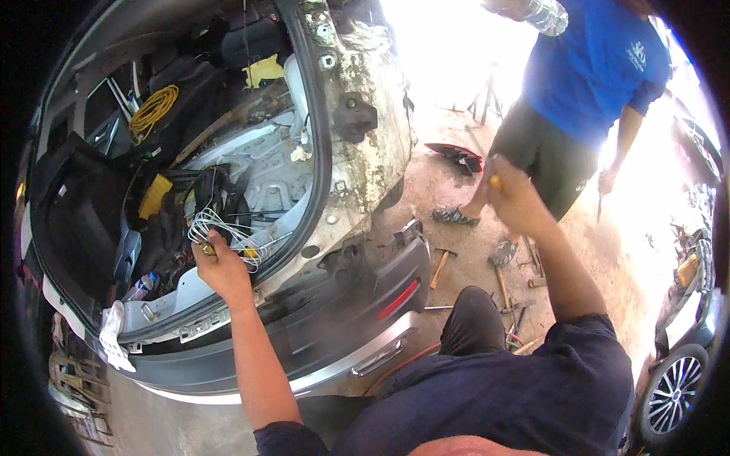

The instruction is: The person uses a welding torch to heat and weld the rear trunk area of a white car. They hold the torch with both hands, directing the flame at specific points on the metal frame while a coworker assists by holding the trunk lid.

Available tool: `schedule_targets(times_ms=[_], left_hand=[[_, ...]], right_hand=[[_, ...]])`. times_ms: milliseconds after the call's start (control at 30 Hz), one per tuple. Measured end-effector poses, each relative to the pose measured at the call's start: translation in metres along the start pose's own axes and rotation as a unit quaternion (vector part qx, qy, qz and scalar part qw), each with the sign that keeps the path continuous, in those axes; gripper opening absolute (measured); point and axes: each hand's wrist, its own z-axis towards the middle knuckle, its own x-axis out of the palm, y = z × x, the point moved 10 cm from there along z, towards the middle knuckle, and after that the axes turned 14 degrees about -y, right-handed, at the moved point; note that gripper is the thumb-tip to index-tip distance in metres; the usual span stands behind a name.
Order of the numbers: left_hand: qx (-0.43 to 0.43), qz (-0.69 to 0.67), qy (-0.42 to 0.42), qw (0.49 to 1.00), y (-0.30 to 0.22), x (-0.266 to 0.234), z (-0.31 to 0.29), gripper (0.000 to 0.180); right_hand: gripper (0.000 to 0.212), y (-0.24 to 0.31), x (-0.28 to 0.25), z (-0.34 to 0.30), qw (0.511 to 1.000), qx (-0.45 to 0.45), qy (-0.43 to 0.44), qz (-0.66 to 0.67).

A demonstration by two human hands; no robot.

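My left hand [222, 267] reaches over the sill of an open car rear. Its fingers are closed round a loose coil of thin pale wire [242, 242], and a small brass-coloured metal piece [205, 247] shows at the fingertips. Raised on the right, my right hand [511, 199] makes a fist. A small yellow end [495, 182] pokes out of it; the rest of that thing is hidden. Below the coil lies the bare metal cargo floor [277, 178] with dark wiring.
Inside the car are a yellow cord [153, 111] and a plastic bottle [141, 286]. The bumper [334, 304] stands before me. A person in a blue shirt [589, 72] is close by, holding a thin tool. Hammers [440, 270] and a tail light [456, 156] lie on the floor.
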Motion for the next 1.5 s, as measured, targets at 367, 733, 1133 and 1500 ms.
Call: schedule_targets(times_ms=[367,733,1133,1500], left_hand=[[-0.015,0.020,-0.007,1.000,-0.002,-0.002,-0.004,0.023],[0.000,0.024,-0.011,1.000,0.011,-0.008,0.013,0.022],[-0.098,0.056,0.081,0.990,-0.002,0.008,-0.018,0.034],[-0.058,0.110,-0.019,0.992,0.014,0.003,-0.007,0.030]], right_hand=[[0.038,0.025,-0.020,0.041,0.996,0.058,0.074,0.010],[0.051,0.019,0.033,0.040,0.988,0.063,0.126,0.063],[0.049,-0.059,0.247,-0.152,0.914,-0.035,0.402,-0.040],[0.056,-0.134,0.376,-0.246,0.866,0.007,0.499,-0.013]])
